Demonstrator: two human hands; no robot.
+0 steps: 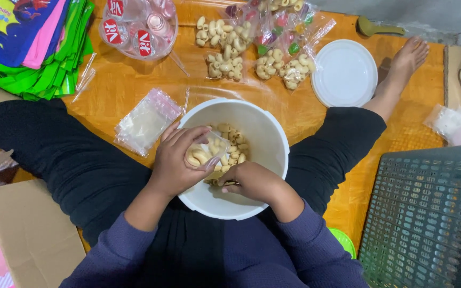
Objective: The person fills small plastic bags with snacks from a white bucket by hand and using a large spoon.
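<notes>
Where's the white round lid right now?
The white round lid lies flat on the orange mat, upper right, between the filled snack bags and the person's bare foot.

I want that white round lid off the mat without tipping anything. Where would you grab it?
Probably pinch the white round lid at its right rim, coming from the right: it lies flat on the orange mat, snack bags crowd its left edge.

A white lid [346, 73] lies far right on the orange mat [124, 85]. Colourful bags [33, 42] stack far left; a grey basket [428, 213] sits near right.
</notes>
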